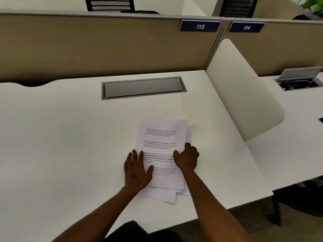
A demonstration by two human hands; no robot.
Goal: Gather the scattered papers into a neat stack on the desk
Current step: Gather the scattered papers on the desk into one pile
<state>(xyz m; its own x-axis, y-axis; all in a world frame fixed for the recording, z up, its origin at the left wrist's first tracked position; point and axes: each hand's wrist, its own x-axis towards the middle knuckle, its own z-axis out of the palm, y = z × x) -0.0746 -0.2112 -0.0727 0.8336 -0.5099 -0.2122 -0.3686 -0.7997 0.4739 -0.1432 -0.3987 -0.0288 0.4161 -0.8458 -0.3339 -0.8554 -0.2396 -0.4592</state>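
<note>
A pile of printed white papers (161, 137) lies on the white desk (61, 137), right of its middle. The sheets overlap loosely, with corners sticking out at the near and right edges. My left hand (137, 169) rests flat with fingers spread on the pile's left edge, partly on the desk. My right hand (187, 157) curls over the pile's right edge, fingers bent around the sheets and thumb on top.
A closed grey cable hatch (143, 87) is set into the desk behind the papers. A beige partition (87, 46) with plate 113 (200, 26) backs the desk. A rounded white divider (244, 95) stands at the right edge, with a neighbouring desk beyond.
</note>
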